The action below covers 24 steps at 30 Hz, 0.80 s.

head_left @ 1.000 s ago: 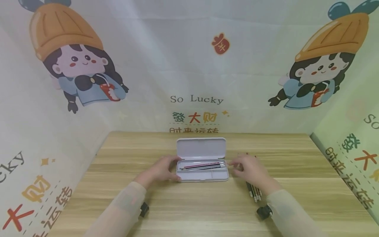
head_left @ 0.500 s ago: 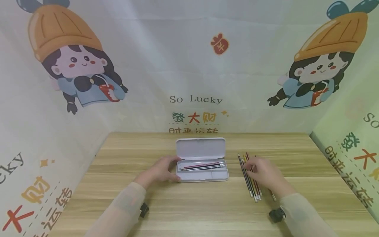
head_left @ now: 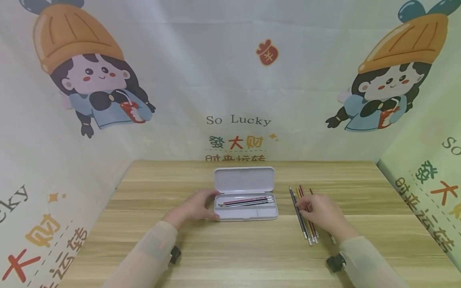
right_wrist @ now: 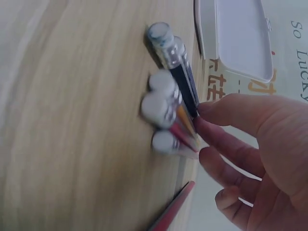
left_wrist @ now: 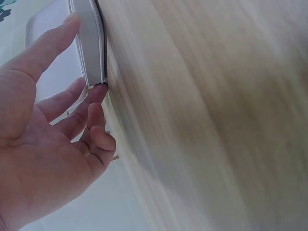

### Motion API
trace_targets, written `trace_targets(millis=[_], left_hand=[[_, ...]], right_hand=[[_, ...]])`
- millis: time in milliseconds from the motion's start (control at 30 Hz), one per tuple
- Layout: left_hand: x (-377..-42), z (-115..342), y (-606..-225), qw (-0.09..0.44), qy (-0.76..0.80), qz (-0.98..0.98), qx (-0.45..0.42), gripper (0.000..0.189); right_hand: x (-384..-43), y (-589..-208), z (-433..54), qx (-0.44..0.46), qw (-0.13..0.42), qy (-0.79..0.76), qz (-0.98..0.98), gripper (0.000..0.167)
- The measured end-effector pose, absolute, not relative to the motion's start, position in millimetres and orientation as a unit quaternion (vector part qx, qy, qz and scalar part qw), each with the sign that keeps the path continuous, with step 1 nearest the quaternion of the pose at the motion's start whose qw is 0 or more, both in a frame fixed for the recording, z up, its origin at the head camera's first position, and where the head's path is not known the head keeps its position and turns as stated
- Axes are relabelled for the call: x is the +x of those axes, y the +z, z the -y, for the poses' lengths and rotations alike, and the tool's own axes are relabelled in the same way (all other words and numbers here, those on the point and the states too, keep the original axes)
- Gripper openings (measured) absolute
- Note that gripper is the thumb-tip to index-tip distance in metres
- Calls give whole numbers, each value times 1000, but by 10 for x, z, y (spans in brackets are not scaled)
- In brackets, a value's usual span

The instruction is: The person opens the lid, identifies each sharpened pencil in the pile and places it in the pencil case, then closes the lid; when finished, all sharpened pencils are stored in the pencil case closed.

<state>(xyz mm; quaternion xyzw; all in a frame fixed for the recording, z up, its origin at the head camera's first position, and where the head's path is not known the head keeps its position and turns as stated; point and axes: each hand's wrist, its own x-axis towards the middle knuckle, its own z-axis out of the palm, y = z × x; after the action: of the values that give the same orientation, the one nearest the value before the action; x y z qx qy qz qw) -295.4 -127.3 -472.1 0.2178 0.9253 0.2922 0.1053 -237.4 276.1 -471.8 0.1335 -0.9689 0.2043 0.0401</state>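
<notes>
A smooth, oblong white case is gripped at its left end by the left hand. Right of it, slim eraser-tipped pencils on the wood-grained table are partly covered by the right hand; whether any is pinched cannot be told. A stray pencil lies farther right.

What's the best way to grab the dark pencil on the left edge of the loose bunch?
I'd pinch the dark pencil around the middle of its shaft, coming from above and slightly from the left. It's long, thin and lying flat, so the middle should balance best. Its left side faces bare table, while the other loose pencils lie close on its right.
</notes>
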Motion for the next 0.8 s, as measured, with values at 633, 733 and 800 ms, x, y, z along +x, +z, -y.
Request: trace_targets(millis=[633, 733, 800], left_hand=[[-2962, 1285, -4750, 106, 298, -922, 221, 80], [-2969, 1286, -4759, 107, 303, -921, 220, 80], [-2971, 1287, -4760, 106, 302, -921, 221, 80]], right_hand=[[-2451, -4677, -2652, 88, -8, 150, 985, 28], [-2459, -4680, -2647, 88, -10, 146, 985, 30], [-2460, -4682, -2644, 89, -9, 143, 986, 33]])
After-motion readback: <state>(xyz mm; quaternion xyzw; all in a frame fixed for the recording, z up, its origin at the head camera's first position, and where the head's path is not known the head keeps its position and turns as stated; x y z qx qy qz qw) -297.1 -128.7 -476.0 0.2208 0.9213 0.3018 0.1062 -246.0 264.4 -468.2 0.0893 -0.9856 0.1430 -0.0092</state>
